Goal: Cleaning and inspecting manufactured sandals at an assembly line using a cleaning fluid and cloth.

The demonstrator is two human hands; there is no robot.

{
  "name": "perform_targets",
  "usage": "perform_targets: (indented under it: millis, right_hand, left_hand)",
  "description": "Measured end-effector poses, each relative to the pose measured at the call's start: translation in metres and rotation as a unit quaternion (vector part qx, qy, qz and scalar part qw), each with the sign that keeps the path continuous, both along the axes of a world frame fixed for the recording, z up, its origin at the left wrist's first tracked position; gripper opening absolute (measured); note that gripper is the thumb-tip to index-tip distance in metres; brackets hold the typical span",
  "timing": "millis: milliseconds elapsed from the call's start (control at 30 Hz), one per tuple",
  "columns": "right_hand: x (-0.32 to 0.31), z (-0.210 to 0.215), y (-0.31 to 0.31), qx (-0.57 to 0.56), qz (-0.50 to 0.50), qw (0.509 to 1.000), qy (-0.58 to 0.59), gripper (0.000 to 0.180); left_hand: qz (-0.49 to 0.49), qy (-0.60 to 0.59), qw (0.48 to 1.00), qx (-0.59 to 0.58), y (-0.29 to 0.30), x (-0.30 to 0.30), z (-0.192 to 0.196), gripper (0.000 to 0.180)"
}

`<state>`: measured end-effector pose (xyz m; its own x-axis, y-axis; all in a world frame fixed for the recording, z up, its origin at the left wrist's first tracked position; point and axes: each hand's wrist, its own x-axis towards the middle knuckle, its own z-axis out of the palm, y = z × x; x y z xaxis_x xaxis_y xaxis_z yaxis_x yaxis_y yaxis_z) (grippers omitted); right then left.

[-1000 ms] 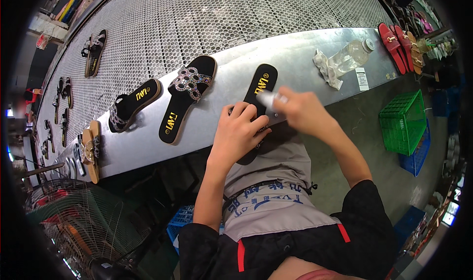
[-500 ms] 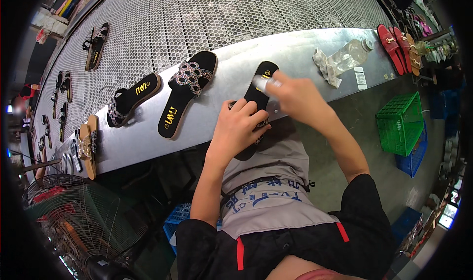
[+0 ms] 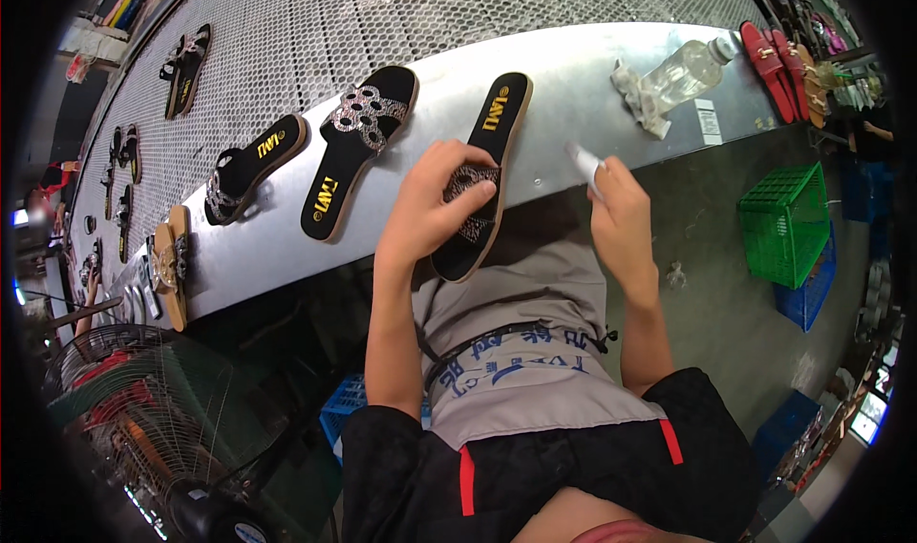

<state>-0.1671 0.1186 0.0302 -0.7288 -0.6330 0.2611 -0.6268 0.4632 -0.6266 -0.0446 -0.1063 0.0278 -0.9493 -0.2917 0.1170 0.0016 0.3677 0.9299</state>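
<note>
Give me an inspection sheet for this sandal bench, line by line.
Surface: metal ledge beside perforated belt.
Job's things: black sandal overhanging the ledge edge; small white tube.
Clutter: clear bottle, rag, more sandals, red shoes.
Grippers: left hand grips the sandal's strap end; right hand holds the tube, off the sandal.
Cables: nothing seen.
Surroundings: green basket, blue crates, fan.

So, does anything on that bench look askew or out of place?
Only the black sandal under the left hand: its toe end overhangs the metal bench edge. A clear bottle lies on its side by a crumpled rag; no spill visible.
</note>
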Motion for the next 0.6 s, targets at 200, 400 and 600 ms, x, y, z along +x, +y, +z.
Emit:
perform_targets:
  millis: [200, 400, 600]
  right_hand:
    - [0.044, -0.007, -0.011, -0.071, 0.086, 0.992, -0.05, 0.049]
    - [0.044, -0.018, -0.019, -0.066, 0.184, 0.981, 0.014, 0.041]
    - [0.035, -0.03, -0.025, -0.048, 0.21, 0.972, 0.092, 0.026]
  left_hand:
    - [0.004, 0.007, 0.997, 0.074, -0.003, 0.004, -0.012, 0.028]
    - [0.007, 0.103, 0.994, -0.047, 0.004, 0.006, -0.023, 0.026]
    - [-0.017, 0.091, 0.996, -0.012, 0.001, 0.01, -0.034, 0.021]
